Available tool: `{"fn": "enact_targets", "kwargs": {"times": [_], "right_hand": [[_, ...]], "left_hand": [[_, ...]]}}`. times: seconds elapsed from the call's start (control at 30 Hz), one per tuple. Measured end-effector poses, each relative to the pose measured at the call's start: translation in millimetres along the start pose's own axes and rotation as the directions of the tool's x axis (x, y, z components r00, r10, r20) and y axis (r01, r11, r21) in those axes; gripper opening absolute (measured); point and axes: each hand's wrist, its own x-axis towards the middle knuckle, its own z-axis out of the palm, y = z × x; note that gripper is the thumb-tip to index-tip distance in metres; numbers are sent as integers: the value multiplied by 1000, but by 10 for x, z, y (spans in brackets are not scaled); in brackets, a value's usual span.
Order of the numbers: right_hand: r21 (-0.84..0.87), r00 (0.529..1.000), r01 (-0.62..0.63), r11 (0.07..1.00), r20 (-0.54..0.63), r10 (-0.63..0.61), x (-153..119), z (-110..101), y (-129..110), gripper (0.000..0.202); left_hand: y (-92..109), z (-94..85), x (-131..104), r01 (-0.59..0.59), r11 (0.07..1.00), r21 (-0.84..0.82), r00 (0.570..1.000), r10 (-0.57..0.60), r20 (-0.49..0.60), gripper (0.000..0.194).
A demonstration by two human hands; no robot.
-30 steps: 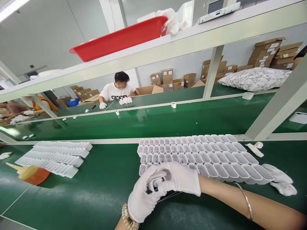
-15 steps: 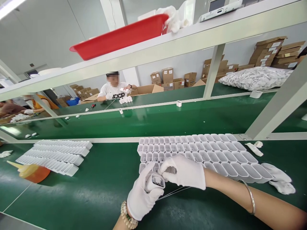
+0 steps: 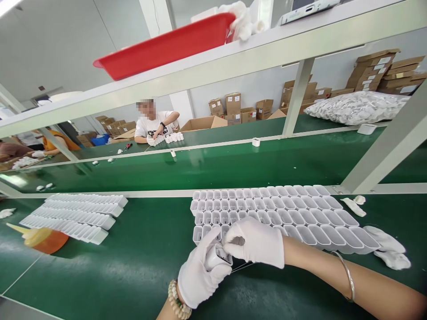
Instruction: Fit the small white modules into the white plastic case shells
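My left hand (image 3: 202, 273), in a white glove, is closed around a small white plastic housing (image 3: 213, 257). The housing is tilted, and its open end, with dark parts inside, faces right. At that open end my right hand (image 3: 251, 242), also gloved, has thumb and fingers pinched together; what they grip is hidden. Thin strands, perhaps wires, (image 3: 243, 266) trail out below my right hand. Just beyond both hands stand rows of white open-topped housings (image 3: 283, 204), some with dark parts inside.
More white housings (image 3: 76, 218) lie in rows at left, beside a squeeze bottle (image 3: 46, 240) of orange liquid. Crumpled white gloves (image 3: 388, 249) lie at right. A green belt (image 3: 216, 166) runs behind a rail. Overhead, a shelf holds a red tray (image 3: 167, 46). A co-worker (image 3: 155, 124) sits opposite.
My right hand has shifted slightly down against the housing, which has turned a little. Small white pieces on the belt have moved right. The co-worker's hands have lowered to the table.
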Motion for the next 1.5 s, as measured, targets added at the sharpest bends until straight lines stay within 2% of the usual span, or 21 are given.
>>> {"fn": "enact_targets", "kwargs": {"times": [0.27,0.37,0.53,0.73,0.83,0.93,1.07,1.17,1.23,1.3,1.4,1.5], "right_hand": [[-40,1000,-5,999,-13,4,52,55,47,39],[-36,1000,-11,999,-18,10,46,7,57,43],[-50,998,23,998,53,-20,19,-94,65,34],[-191,999,51,980,12,-50,13,-23,12,37],[-241,998,40,970,-42,-52,-28,-16,-62,33],[-195,998,0,981,-61,-12,-73,21,-118,21],[-178,992,-52,983,-121,31,-107,212,-134,48],[-191,983,-1,982,-179,-34,-144,299,-177,45],[-227,977,12,974,-204,-59,-160,233,-232,29],[-288,980,1,958,-191,-58,-125,53,-271,15],[-426,972,-98,900,-236,-6,96,-357,-213,15],[-490,936,-248,836,-344,75,482,-745,10,18]], "left_hand": [[14,20,20,-22,999,28,1000,22,6,77],[14,25,35,-17,999,-29,999,18,27,81],[-9,42,20,-16,991,-134,999,22,47,83],[-40,30,26,-40,999,-13,999,40,17,79],[-50,42,66,-100,994,44,995,101,-15,76],[-47,73,114,-221,969,107,974,225,-24,74],[-37,126,151,-338,909,243,935,354,-28,77],[-19,161,157,-349,887,303,916,391,-88,73],[1,163,166,-347,890,297,908,398,-132,73],[20,133,190,-322,896,305,906,385,-175,74],[26,40,264,-252,901,352,884,362,-296,70],[-7,-62,368,-188,915,358,836,340,-430,63]]}}
